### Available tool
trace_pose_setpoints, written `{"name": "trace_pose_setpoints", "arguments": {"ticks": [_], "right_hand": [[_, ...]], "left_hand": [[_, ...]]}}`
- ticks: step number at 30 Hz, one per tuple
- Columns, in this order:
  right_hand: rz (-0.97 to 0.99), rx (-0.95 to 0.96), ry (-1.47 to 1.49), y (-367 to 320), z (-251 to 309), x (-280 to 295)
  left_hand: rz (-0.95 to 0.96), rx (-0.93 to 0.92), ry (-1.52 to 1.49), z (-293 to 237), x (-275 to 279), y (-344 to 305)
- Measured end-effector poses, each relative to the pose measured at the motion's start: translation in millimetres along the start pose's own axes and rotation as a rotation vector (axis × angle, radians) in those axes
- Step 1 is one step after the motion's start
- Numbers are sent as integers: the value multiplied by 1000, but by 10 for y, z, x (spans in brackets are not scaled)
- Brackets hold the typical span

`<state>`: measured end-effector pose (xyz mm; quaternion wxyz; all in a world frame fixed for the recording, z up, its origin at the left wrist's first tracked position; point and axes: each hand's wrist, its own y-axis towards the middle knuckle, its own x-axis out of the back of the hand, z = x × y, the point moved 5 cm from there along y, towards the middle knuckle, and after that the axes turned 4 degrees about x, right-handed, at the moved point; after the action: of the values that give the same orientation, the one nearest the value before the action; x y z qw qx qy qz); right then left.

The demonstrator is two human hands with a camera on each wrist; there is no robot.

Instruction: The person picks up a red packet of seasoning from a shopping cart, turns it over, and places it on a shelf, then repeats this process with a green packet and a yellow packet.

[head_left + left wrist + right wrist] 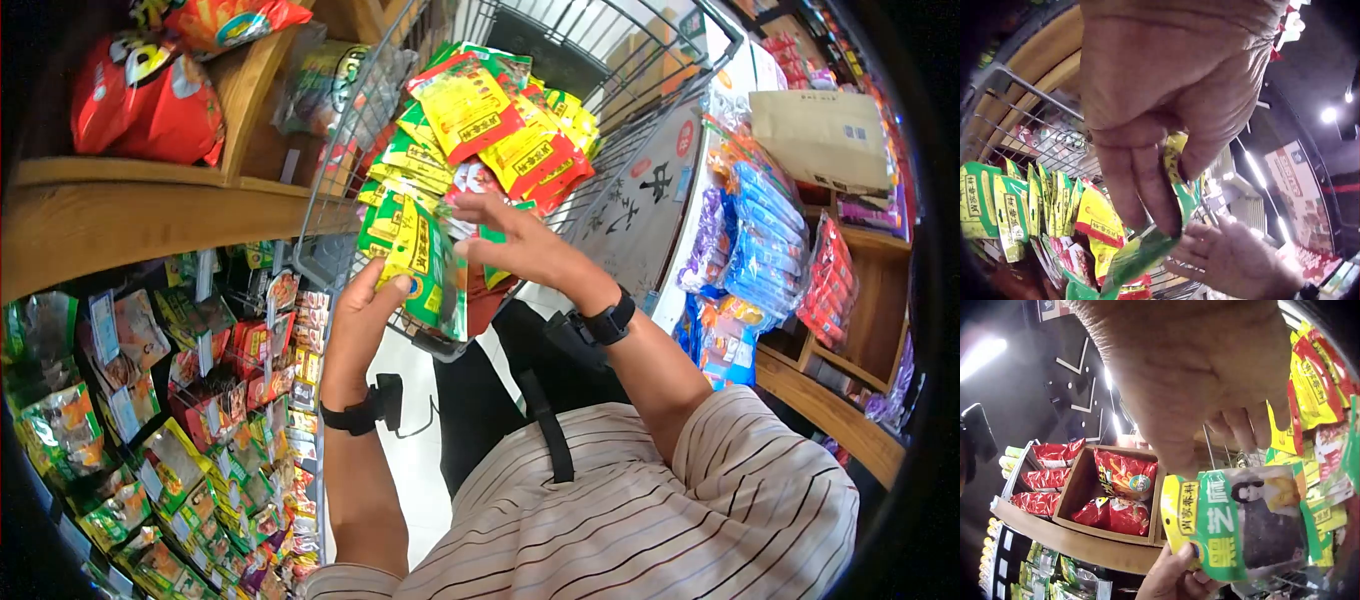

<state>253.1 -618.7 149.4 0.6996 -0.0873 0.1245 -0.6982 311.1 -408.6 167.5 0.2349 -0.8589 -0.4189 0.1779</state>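
Note:
My left hand (362,312) pinches a green-and-yellow packet of black sesame (1241,525) near its yellow end, thumb lying on the printed front. The packet is held tilted over the near end of a wire shopping cart (322,165). Beside its far side, my right hand (535,250) has its fingers spread and grips nothing; in the left wrist view that hand (1235,256) shows its palm toward the packet. Red-and-yellow seasoning packets (465,105) are piled in the cart, with green-and-yellow packets (415,160) beneath and beside them.
Wooden shelving with red snack bags (150,100) stands left of the cart. Below it hang rows of small packets (180,430). On the right are blue bagged goods (765,230), a brown paper bag (825,140) and a white panel (640,190) with dark lettering.

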Motion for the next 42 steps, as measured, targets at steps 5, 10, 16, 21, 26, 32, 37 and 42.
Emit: {"name": "trace_pose_setpoints", "arguments": {"ticks": [5, 10, 16, 21, 26, 32, 37, 42], "right_hand": [[206, -158, 128, 97, -156, -482], [180, -329, 218, 108, -92, -705], [36, -209, 386, 274, -285, -982], [44, -170, 333, 343, -158, -1212], [98, -126, 278, 392, -148, -1408], [218, -233, 342, 314, -12, -1756], [266, -200, 250, 318, -82, -1945], [266, -234, 154, 318, -110, -2067]], "left_hand": [[-7, -4, -335, 127, 178, -259], [-260, -128, -477, 227, 497, -372], [-340, -102, -543, 609, 753, -576], [-280, -79, -534, 698, 701, -717], [-370, -83, -542, 914, 820, -794], [-415, -167, -548, 1017, 985, -911], [-447, -152, -579, 1059, 1089, -1034], [-437, -127, -584, 1142, 1179, -1103]]}}
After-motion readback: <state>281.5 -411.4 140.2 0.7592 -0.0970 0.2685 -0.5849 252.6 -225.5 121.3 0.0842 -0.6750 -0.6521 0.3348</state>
